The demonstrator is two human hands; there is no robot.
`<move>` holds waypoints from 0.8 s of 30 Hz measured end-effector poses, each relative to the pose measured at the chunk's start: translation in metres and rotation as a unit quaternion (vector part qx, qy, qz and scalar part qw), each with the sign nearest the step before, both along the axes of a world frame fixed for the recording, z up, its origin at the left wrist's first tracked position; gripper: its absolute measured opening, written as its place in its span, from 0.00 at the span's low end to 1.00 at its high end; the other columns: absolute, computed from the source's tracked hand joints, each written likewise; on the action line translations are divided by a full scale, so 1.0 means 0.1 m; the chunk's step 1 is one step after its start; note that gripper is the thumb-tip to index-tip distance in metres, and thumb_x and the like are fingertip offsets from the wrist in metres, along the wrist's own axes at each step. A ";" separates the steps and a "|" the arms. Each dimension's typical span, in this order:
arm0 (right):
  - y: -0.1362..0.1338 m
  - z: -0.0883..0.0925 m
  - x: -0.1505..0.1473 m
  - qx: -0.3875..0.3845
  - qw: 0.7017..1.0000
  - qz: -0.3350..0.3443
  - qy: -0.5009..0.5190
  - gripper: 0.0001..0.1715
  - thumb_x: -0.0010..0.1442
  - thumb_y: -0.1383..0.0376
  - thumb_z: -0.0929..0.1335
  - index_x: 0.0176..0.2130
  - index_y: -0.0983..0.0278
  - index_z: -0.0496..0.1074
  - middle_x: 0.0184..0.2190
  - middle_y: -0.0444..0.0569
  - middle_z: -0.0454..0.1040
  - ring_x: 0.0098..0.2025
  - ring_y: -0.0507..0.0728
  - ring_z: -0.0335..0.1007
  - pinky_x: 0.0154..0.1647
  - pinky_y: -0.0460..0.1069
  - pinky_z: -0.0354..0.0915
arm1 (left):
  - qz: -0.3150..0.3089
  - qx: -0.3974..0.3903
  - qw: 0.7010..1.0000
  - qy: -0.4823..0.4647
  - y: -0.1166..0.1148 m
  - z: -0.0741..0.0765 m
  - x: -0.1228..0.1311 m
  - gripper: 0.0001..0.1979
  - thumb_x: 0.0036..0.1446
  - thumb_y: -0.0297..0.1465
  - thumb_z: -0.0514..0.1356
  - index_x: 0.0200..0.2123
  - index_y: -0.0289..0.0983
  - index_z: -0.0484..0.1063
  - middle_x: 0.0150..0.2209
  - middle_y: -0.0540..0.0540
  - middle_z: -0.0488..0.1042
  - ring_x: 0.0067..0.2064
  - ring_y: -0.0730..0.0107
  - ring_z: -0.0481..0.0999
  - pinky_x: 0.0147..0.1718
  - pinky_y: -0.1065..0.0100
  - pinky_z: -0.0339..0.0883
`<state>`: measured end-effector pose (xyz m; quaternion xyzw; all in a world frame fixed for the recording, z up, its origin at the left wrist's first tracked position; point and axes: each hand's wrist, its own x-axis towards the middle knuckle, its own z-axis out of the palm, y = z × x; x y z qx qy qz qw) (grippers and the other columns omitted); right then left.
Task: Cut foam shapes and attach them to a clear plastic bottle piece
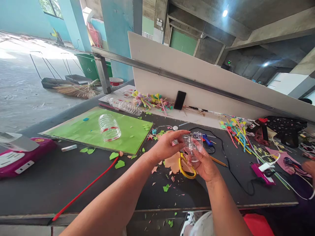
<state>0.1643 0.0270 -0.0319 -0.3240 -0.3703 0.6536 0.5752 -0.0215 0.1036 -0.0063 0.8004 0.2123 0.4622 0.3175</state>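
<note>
In front of me, both hands hold a clear plastic cup-shaped piece [194, 141], which looks like a cut bottle part. My left hand [167, 147] grips its left side near the top, fingers curled against it. Lower down, my right hand [204, 164] wraps around the right side. Scissors with yellow handles [188, 175] lie on the table under my hands, on peach-coloured foam sheet [173, 163]. A blue-handled glue gun [207, 140] lies just behind my right hand. Another clear cut bottle section [109, 127] stands on a green sheet [128, 142] to the left.
A clear bottle [126, 106] lies near the back. Behind are a phone [180, 100] and colourful pipe-cleaner flowers [152, 99]. A red tube [86, 187] and a magenta power strip [26, 157] are left. Black cable [225, 155] runs rightward; another person's hand [308, 167] shows at the right edge.
</note>
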 end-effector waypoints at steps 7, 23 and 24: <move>-0.05 0.01 0.07 -0.003 0.999 0.014 -0.030 0.37 0.53 0.60 0.76 0.58 0.54 0.61 0.43 0.49 0.76 0.29 0.50 0.69 0.29 0.45 0.66 | 0.018 -0.027 0.999 -0.011 0.08 0.00 -0.06 0.12 0.57 0.32 0.61 0.43 0.35 0.77 0.36 0.44 0.79 0.37 0.69 0.75 0.37 0.70 0.67; -0.10 0.03 0.00 0.015 0.991 0.081 -0.106 0.40 0.51 0.52 0.76 0.57 0.55 0.60 0.46 0.51 0.73 0.28 0.50 0.65 0.26 0.45 0.59 | -0.024 0.094 0.995 -0.003 0.09 0.02 -0.06 0.11 0.61 0.33 0.58 0.40 0.35 0.79 0.40 0.41 0.71 0.42 0.67 0.73 0.43 0.66 0.68; -0.09 0.01 0.01 0.017 0.991 0.082 -0.106 0.40 0.51 0.52 0.75 0.57 0.55 0.60 0.47 0.52 0.73 0.28 0.50 0.65 0.26 0.45 0.59 | -0.026 0.094 0.995 -0.004 0.08 0.02 -0.05 0.11 0.62 0.33 0.58 0.41 0.35 0.79 0.40 0.41 0.70 0.42 0.67 0.73 0.43 0.66 0.68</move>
